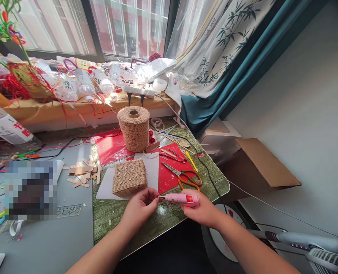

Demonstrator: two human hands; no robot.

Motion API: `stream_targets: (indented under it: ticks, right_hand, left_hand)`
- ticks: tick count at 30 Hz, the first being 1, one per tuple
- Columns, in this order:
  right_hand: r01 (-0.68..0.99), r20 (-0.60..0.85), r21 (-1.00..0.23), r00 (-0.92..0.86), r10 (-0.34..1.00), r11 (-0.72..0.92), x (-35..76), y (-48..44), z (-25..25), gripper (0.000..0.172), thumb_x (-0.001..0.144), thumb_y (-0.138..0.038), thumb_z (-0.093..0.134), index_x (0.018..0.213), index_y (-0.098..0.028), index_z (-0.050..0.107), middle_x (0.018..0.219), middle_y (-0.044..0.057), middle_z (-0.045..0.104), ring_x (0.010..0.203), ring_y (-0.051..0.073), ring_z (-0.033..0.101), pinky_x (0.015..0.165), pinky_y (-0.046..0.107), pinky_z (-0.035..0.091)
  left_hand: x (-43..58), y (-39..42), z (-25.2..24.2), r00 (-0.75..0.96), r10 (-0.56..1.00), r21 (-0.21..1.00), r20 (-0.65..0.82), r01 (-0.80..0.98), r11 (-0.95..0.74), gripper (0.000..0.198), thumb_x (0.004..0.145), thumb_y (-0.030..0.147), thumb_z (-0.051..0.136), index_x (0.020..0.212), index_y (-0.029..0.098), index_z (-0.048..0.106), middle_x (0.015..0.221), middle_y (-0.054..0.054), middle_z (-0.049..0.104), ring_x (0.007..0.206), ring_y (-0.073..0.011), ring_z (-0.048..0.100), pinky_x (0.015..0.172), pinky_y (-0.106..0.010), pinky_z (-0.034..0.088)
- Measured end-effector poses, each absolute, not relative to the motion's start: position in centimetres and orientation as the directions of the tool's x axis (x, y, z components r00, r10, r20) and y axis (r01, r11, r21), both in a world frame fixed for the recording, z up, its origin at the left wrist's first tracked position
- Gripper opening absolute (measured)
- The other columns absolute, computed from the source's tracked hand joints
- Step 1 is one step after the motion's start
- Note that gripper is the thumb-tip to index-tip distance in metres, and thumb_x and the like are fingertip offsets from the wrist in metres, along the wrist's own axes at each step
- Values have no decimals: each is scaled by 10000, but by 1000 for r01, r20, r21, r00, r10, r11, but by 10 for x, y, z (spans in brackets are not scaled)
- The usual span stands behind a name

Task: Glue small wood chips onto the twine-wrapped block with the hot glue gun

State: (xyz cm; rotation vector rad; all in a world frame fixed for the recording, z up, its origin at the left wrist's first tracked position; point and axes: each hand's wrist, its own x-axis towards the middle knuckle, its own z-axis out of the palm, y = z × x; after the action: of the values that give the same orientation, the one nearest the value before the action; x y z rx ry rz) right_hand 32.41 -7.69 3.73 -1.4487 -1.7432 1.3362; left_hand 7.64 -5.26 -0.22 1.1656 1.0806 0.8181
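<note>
My right hand [200,210] is closed around a pink glue gun [176,198], its nozzle aimed left. At the nozzle tip, my left hand [140,208] is closed in a pinch; whatever lies between the fingertips is too small to make out. Just behind my left hand sits a twine-wrapped box [129,176] with small pale chips scattered on its top. It rests on white paper [105,184]. Scissors with orange handles [183,175] lie open beyond the glue gun, on a red sheet [165,182].
A large twine spool [134,131] stands behind the box. Wooden sticks [84,172] are heaped to the left. A yellow pen-like tool [192,161] and a black cable [207,171] lie at the right. Plastic bottles [84,83] crowd the sill; a cardboard box [265,163] stands beyond the table.
</note>
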Motion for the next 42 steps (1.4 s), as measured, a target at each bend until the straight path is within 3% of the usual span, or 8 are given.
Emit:
stream_targets:
  ticks: [13, 18, 20, 23, 27, 32, 38, 42]
  right_hand:
    - [446, -172, -895, -295, 940, -24, 333, -74, 44, 144, 763, -121, 644, 747, -209, 531, 697, -46, 493, 616, 122, 439, 582, 258, 355]
    - [430, -40, -901, 35, 999, -51, 351, -61, 45, 72, 816, -239, 695, 814, -209, 630, 712, -17, 582, 626, 144, 492, 579, 272, 398]
    - [326, -38, -938, 234, 971, -116, 361, -53, 38, 133, 831, -323, 720, 876, -211, 663, 673, -15, 592, 580, 145, 493, 535, 273, 395]
    - [-2, -134, -989, 442, 887, -148, 380, -36, 21, 220, 827, -404, 743, 859, -200, 668, 573, -29, 555, 487, 132, 467, 459, 267, 369]
    - [-416, -276, -906, 445, 852, -76, 406, -18, -1, 232, 711, -279, 828, 826, -181, 652, 713, 3, 642, 517, 97, 484, 436, 227, 378]
    - [-524, -292, -850, 390, 873, -50, 422, -14, -19, 281, 673, -247, 843, 859, -190, 640, 777, -5, 647, 527, 73, 451, 416, 190, 358]
    - [-557, -242, -830, 286, 927, -45, 426, -18, -28, 218, 736, -256, 846, 853, -189, 674, 827, 10, 657, 556, 76, 457, 426, 188, 370]
    - [-552, -224, -833, 273, 936, -38, 428, -19, -31, 198, 759, -276, 844, 850, -189, 691, 844, 13, 659, 564, 80, 460, 435, 201, 374]
  left_hand:
    - [77, -51, -3, 305, 921, 967, -244, 6, 255, 243, 790, 389, 773, 892, 186, 685, 799, -16, 681, 725, -157, 603, 679, -260, 470]
    - [77, -52, 0, 292, 923, 965, -251, 0, 262, 253, 774, 390, 788, 868, 184, 676, 797, -19, 684, 739, -161, 618, 693, -265, 482]
    - [77, -52, 0, 290, 925, 966, -247, 3, 258, 251, 777, 387, 787, 872, 183, 677, 793, -18, 683, 735, -159, 619, 689, -262, 484]
    - [76, -52, -3, 294, 927, 971, -232, 9, 240, 241, 797, 380, 777, 894, 182, 680, 797, -20, 693, 729, -158, 624, 679, -258, 491]
    - [74, -55, -7, 299, 943, 989, -144, 72, 128, 183, 855, 346, 726, 926, 183, 686, 833, -27, 706, 754, -160, 645, 703, -264, 518]
    - [70, -64, 10, 321, 944, 961, 69, 231, -149, 69, 910, 239, 644, 936, 194, 690, 856, -28, 713, 770, -155, 668, 718, -268, 549]
    - [39, -56, 68, 352, 828, 706, 436, 437, -557, 116, 924, 142, 630, 1003, 218, 669, 866, -8, 722, 782, -136, 685, 734, -255, 549]
    - [3, -22, 95, 492, 733, 394, 469, 627, -672, 145, 953, 149, 617, 1077, 210, 660, 954, -35, 734, 866, -155, 692, 798, -280, 552]
